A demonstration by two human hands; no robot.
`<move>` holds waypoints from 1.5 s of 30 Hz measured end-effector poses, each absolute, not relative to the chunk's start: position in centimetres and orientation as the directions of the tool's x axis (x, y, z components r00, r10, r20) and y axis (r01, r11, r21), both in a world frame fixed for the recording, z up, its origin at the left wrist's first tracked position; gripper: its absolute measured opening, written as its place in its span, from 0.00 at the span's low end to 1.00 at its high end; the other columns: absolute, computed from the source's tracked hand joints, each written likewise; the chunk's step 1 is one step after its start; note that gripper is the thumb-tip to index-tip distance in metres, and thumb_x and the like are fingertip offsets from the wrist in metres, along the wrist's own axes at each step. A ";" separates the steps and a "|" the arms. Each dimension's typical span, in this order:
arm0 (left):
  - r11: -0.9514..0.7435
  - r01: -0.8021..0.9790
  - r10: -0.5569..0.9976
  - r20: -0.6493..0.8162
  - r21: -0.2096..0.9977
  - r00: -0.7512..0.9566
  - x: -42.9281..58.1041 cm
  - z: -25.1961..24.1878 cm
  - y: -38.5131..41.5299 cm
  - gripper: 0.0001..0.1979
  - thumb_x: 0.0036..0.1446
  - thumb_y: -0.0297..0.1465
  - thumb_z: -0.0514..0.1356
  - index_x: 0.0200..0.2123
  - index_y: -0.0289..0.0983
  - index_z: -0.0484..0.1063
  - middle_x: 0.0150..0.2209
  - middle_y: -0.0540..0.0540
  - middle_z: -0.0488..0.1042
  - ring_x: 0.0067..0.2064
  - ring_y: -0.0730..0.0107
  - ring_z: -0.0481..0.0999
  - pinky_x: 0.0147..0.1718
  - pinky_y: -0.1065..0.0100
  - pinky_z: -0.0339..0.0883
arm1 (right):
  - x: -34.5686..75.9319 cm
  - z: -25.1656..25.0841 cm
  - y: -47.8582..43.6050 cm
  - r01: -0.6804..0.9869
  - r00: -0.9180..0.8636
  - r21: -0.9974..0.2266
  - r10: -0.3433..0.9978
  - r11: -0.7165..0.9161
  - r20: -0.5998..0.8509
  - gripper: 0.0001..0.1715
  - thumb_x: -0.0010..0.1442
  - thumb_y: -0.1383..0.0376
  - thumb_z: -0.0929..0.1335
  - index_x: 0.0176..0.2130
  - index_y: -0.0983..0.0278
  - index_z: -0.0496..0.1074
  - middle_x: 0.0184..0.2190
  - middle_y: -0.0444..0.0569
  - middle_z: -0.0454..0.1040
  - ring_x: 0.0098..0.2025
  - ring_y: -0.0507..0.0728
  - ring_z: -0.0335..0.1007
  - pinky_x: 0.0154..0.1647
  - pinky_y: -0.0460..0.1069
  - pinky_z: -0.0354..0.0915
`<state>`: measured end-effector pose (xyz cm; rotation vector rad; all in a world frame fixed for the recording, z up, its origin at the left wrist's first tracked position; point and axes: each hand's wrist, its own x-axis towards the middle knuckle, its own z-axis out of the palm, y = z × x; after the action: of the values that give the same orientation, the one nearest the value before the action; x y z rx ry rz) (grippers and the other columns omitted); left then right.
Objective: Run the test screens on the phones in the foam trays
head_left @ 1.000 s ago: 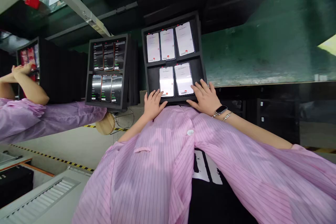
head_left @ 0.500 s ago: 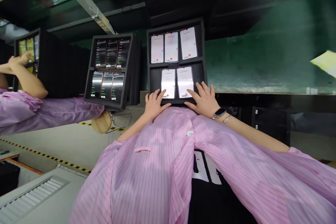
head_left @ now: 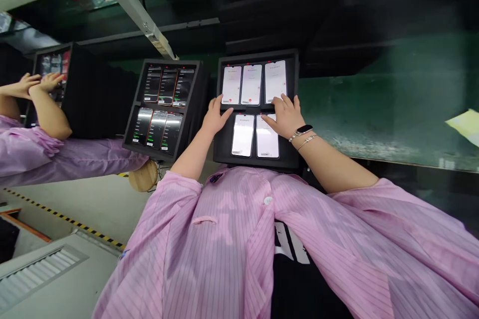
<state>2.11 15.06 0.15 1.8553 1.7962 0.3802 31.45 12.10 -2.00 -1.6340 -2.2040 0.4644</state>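
Note:
A black foam tray (head_left: 258, 56) lies right in front of me, holding several lit smartphones (head_left: 243, 135) in two rows. My left hand (head_left: 215, 118) rests at the tray's left side, fingertips on the middle divider beside the near left phone. My right hand (head_left: 285, 117), wearing a black smartwatch (head_left: 305, 130) and a thin bracelet, lies across the right side. Its fingers touch the near right phone (head_left: 267, 135) and reach the lower end of the far right phone (head_left: 275, 81). Neither hand grips anything.
Left of me stands a second black tray (head_left: 164, 109) of dark-screened phones. Beyond it, a co-worker's hands (head_left: 37, 83) in pink sleeves are over another tray. A round wooden stool seat (head_left: 143, 176) and yellow-black floor tape (head_left: 63, 219) lie below; a green surface (head_left: 374, 109) extends right.
Both my hands have slid from the tray's near edge onto its middle. The tray now sits lower in view and closer to my body, with less tilt.

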 end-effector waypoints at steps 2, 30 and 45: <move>0.054 0.869 0.980 -0.192 0.492 0.048 3.1 0.5 14.7 0.39 0.68 0.50 0.60 0.75 0.45 0.55 0.75 0.34 0.54 0.72 0.43 0.64 0.68 0.48 0.64 | 30.2 -1.5 12.0 0.814 -0.303 -0.490 0.948 0.311 0.099 0.39 0.72 0.45 0.59 0.65 0.73 0.65 0.68 0.69 0.67 0.76 0.77 0.51 0.75 0.79 0.40; -0.015 0.892 0.967 -0.222 0.451 0.129 3.7 0.6 13.2 0.44 0.66 0.55 0.60 0.77 0.43 0.52 0.77 0.27 0.47 0.69 0.32 0.69 0.60 0.45 0.71 | 31.4 -2.2 9.8 0.848 0.040 -0.530 0.997 -0.001 0.063 0.41 0.66 0.50 0.64 0.69 0.71 0.60 0.69 0.70 0.65 0.75 0.76 0.52 0.72 0.76 0.51; -0.056 0.771 0.971 -0.144 0.635 0.189 3.0 -0.7 12.8 0.40 0.67 0.49 0.62 0.74 0.39 0.54 0.76 0.28 0.48 0.74 0.39 0.63 0.65 0.47 0.68 | 29.9 -1.1 9.7 0.840 0.177 -0.533 0.979 -0.099 0.097 0.26 0.64 0.60 0.63 0.59 0.65 0.63 0.73 0.68 0.59 0.77 0.71 0.50 0.75 0.77 0.44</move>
<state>3.02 12.84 -0.65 1.8732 1.6285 0.4341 29.88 9.74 -1.11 -1.9865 -1.7086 0.3901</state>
